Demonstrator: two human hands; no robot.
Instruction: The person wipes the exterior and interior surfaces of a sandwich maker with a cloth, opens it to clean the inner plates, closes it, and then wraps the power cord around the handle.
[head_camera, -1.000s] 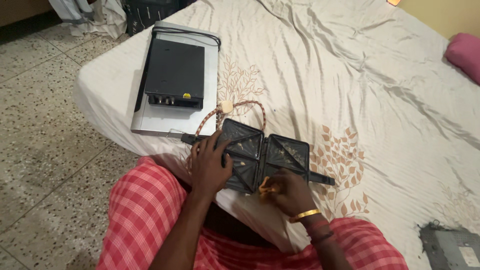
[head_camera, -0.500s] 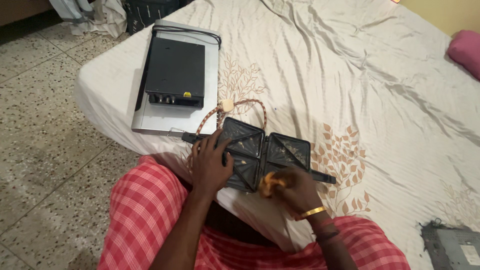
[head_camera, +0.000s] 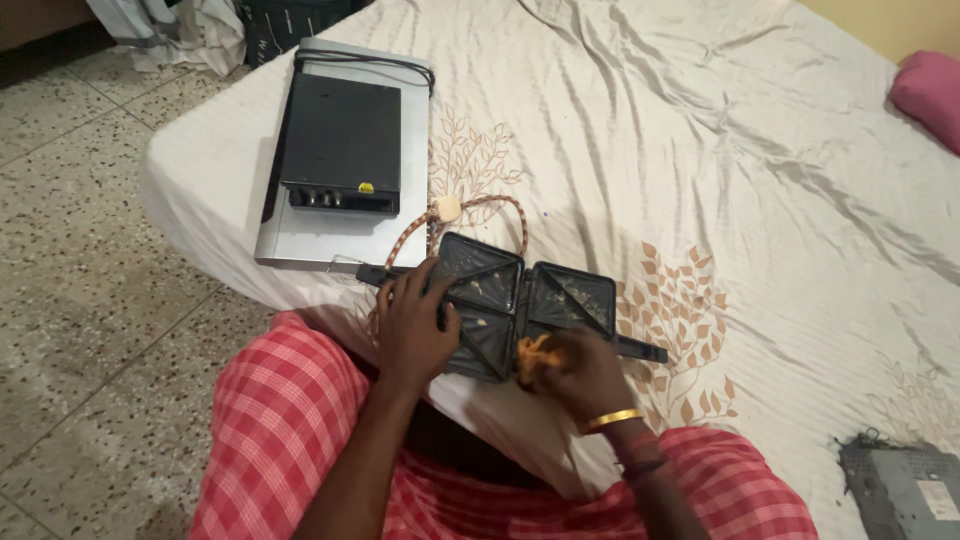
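An opened black sandwich maker (head_camera: 515, 300) with crumb-soiled triangular plates lies at the bed's near edge. My left hand (head_camera: 415, 325) presses down on its left plate and handle, holding it still. My right hand (head_camera: 570, 370), with a gold bangle on the wrist, grips a small orange scrubbing pad (head_camera: 530, 352) against the near edge of the right plate. A braided orange-and-white cord (head_camera: 470, 215) with a pale plug loops behind the appliance.
A black box (head_camera: 340, 145) sits on a silver player (head_camera: 415, 190) at the bed's left corner. A grey device (head_camera: 900, 490) lies at the lower right, a pink pillow (head_camera: 925, 85) at the far right. Speckled floor (head_camera: 90, 300) lies left; a red checked cloth covers my lap.
My right hand has shifted the orange pad slightly along the near edge of the right plate. My left hand has stayed on the left plate.
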